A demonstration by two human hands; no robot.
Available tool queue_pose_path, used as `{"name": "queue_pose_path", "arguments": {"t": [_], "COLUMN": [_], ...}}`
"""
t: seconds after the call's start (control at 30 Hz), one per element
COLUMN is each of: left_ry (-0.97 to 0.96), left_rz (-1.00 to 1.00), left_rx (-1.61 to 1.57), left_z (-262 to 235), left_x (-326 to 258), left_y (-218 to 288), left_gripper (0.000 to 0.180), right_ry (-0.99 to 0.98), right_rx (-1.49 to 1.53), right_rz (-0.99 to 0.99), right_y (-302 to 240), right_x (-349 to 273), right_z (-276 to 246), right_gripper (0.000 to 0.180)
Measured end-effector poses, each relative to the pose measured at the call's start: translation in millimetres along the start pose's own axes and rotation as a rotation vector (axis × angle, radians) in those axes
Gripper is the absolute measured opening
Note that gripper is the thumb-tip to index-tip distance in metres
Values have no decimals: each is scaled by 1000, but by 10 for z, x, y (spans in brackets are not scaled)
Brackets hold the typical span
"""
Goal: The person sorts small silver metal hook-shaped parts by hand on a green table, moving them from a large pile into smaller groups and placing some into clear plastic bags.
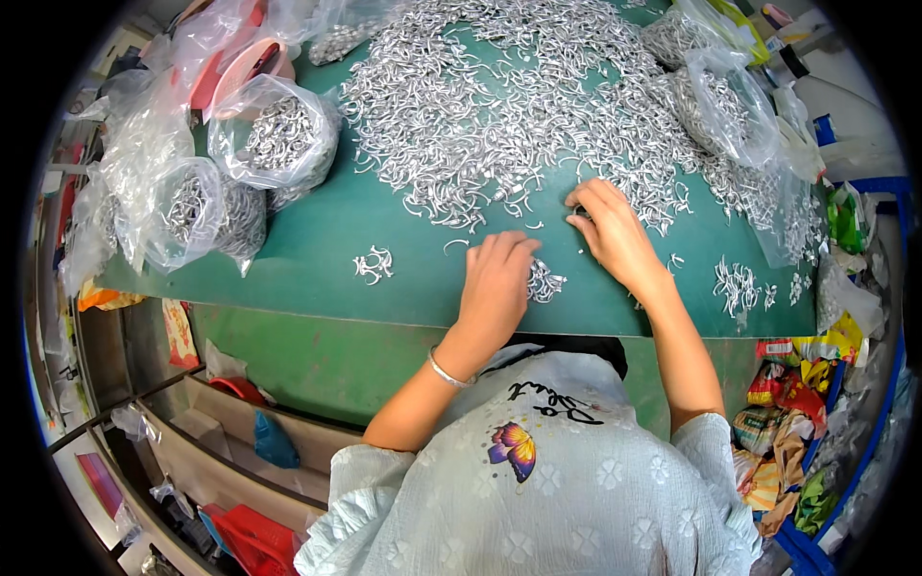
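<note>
A broad heap of small, curved silver metal pieces (pixel 461 134) spreads over the green tabletop (pixel 288 288). Close to the table's near edge, my left hand (pixel 495 283) rests with fingers bent and pressed together; its fingertips are partly hidden. Beside it lies a small pile of the same curved metal pieces (pixel 546 282), partly covered by the hand. Farther right, at the heap's near edge, my right hand (pixel 613 228) has thumb and fingers drawn together in a pinch. What sits between those fingertips is too small to tell.
Clear plastic bags filled with metal pieces (pixel 283 134) stand at the left, near a pink basket (pixel 254 72). Another filled bag (pixel 735 110) leans at the right. Small separate piles lie at left (pixel 374 264) and right (pixel 737 286). Coloured packages (pixel 783 394) crowd a blue-framed rack.
</note>
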State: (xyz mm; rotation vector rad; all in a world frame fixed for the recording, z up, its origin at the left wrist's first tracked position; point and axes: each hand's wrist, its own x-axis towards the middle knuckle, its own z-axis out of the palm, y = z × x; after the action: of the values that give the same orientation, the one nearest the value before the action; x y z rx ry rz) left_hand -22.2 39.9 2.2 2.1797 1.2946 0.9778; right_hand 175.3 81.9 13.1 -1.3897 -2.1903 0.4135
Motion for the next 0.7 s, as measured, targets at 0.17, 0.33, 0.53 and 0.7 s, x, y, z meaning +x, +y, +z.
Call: {"name": "queue_pose_path", "arguments": {"t": [0.17,0.33,0.53,0.7], "left_ry": [25,51,45,31], "left_rz": [-93,-135,-131,-112], "left_rx": [-24,-49,-36,-57], "left_z": [-18,-72,-73,-30], "left_x": [-57,-94,-116,-115], "left_y": [-22,-49,-35,-2], "left_gripper": [21,22,23,23], "right_ry": [-85,-92,-61,52], "right_rx": [-11,243,388,700], "right_rz": [-3,-11,323,351], "right_y": [-83,-209,-77,-85], "right_x": [-62,-161,-192,-314], "right_z": [52,3,-215,-78], "right_gripper": [14,13,15,16]}}
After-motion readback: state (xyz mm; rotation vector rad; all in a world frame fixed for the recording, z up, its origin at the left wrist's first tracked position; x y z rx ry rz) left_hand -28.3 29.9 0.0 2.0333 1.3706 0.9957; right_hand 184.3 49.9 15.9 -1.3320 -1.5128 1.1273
